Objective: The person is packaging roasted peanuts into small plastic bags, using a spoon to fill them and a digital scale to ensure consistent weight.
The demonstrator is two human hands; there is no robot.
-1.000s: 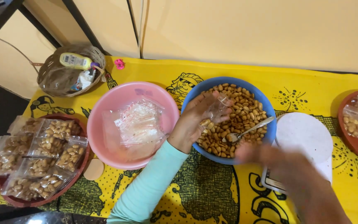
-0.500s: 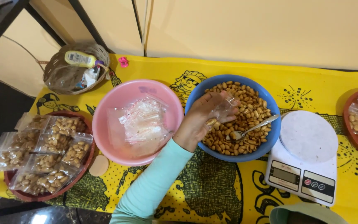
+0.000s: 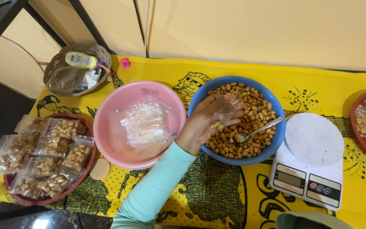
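Over the blue bowl (image 3: 276, 140) of peanuts (image 3: 250, 106), the left hand (image 3: 206, 123) holds 1 small clear plastic bag (image 3: 227, 111); its fingers (image 3: 217, 101) are curled loosely around the bag's mouth, pinching it, with a few nuts inside. Just below and right of the fingertips, a metal spoon (image 3: 257, 130) lies on the nuts. Left of the wrist sits a pink bowl (image 3: 106, 123) of empty bags (image 3: 145, 125). Farther right stands a white kitchen scale (image 3: 312, 161). The right hand is out of view.

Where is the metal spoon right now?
In the head view, the metal spoon lies in the blue bowl of peanuts, right of centre, its handle resting on the rim towards the white scale, just right of the left hand.
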